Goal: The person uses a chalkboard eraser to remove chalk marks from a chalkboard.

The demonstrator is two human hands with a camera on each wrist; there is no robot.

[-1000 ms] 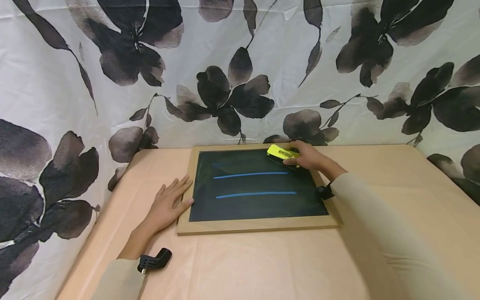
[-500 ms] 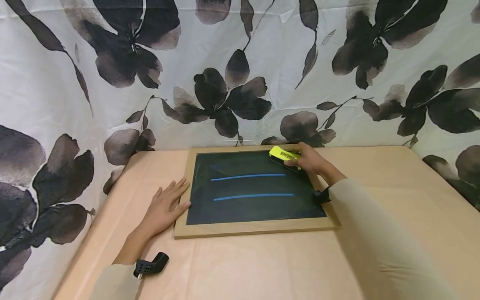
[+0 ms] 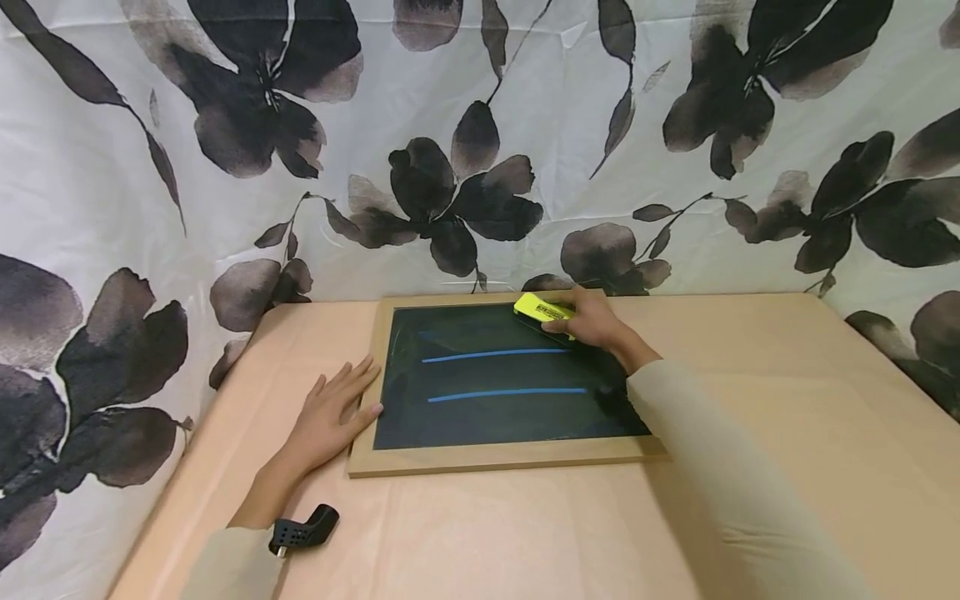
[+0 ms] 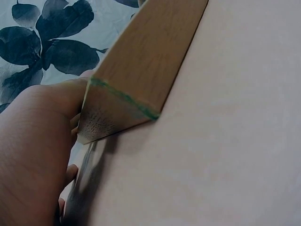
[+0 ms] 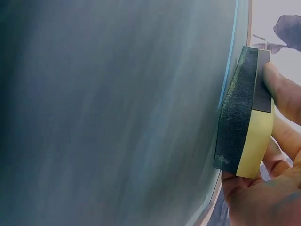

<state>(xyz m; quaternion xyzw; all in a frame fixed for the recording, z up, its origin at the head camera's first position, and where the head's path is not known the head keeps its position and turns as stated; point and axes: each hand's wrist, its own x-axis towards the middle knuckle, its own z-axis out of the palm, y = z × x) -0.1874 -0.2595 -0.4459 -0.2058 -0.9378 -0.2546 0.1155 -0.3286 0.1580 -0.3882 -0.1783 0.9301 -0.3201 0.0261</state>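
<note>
In the head view, my right hand (image 3: 592,320) had a thumb-and-fingers grasp on the near right end of the eraser (image 3: 538,307), over the far right part of the chalkboard (image 3: 487,423). From that grip its long axis slanted leftward and away from me. The upper blue line (image 3: 480,356) ran left to right, its right end just on the near side of the eraser; the lower blue line (image 3: 495,394) lay nearer me, clear of it. A faint smudge (image 3: 427,334) sat well off to the left. My left hand (image 3: 330,417), fingers straight and gripping nothing, touched the wooden frame (image 3: 502,467) at its left side, far from the eraser.

In the left wrist view, I saw a frame corner beside that hand; no eraser showed.

In the right wrist view, my fingers pinched the eraser, its dark pad (image 5: 236,110) facing the board side. One line ran up to its edge; whether they touched, I couldn't tell.
</note>
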